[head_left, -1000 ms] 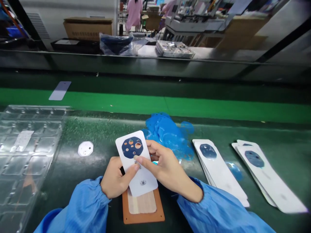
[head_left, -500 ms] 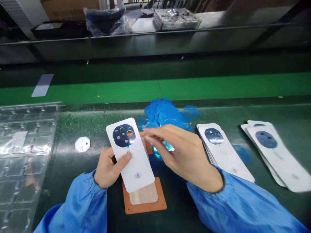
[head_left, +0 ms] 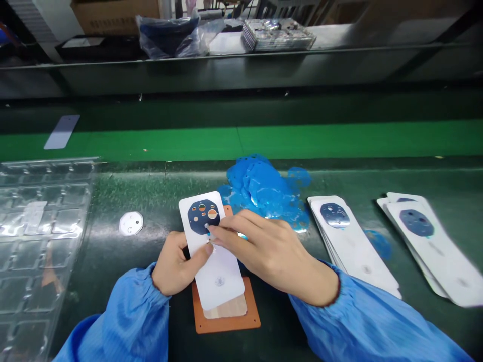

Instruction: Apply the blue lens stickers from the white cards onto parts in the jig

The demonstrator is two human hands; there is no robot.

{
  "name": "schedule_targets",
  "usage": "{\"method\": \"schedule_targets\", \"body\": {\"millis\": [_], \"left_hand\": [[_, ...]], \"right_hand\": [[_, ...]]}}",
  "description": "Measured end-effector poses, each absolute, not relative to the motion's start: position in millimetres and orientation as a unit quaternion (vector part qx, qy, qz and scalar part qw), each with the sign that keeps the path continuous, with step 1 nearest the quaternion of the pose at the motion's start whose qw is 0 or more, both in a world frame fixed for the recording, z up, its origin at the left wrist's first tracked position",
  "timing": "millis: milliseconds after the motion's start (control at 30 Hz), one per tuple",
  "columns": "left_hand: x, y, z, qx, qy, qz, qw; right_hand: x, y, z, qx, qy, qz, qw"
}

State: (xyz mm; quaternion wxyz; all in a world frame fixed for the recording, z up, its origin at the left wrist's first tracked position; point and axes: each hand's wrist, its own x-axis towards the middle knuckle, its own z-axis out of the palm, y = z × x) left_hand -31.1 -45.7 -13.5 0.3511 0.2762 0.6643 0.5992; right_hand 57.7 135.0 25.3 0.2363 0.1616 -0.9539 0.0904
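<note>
The person's left hand (head_left: 179, 264) holds a white panel (head_left: 224, 266) by its left edge, with the thumb pressed flat on top and the other fingers mostly hidden behind. The panel is near the middle of the scene, tilted a little, over an orange board (head_left: 230, 324) with a wood-coloured pad (head_left: 226, 308) on it. At the far end of the panel is a dark blue patch (head_left: 203, 221) with holes in it. The right hand (head_left: 267, 251) reaches in from the right, its thumb and first finger close together at the near edge of the patch; I cannot tell if they pinch anything. A grey mark (head_left: 219, 281) on the near part of the panel is too small to read. Crumpled blue film (head_left: 260, 183) lies just past the right hand, and two stacks of white panels (head_left: 362, 251) sit to the right. On the left are a white disc (head_left: 131, 223) and a clear tray (head_left: 22, 251) with a paper label (head_left: 33, 215), its words too blurry to read. Far left, a brown box (head_left: 116, 17) has blurry print too.
</note>
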Motion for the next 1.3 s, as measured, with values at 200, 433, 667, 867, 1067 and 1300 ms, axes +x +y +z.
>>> {"method": "schedule_targets", "body": {"millis": [200,433,667,867,1067,1300], "left_hand": [[-31,-43,-12,0.278,0.664,0.593,0.361],[-30,-44,-14,0.268,0.642,0.606,0.386],[-31,-44,-13,0.253,0.646,0.6,0.399],[-31,-45,-15,0.234,0.664,0.585,0.403],[-35,-43,-16,0.212,0.679,0.579,0.399],[-34,-41,-15,0.211,0.686,0.567,0.404]], "right_hand": [[57,131,22,0.162,-0.95,0.059,0.26],[57,129,20,0.18,-0.951,0.03,0.251],[58,129,20,0.185,-0.952,0.046,0.239],[59,123,23,0.191,-0.953,-0.007,0.236],[56,115,18,0.175,-0.958,-0.019,0.229],[56,110,6,0.185,-0.948,-0.044,0.255]]}}
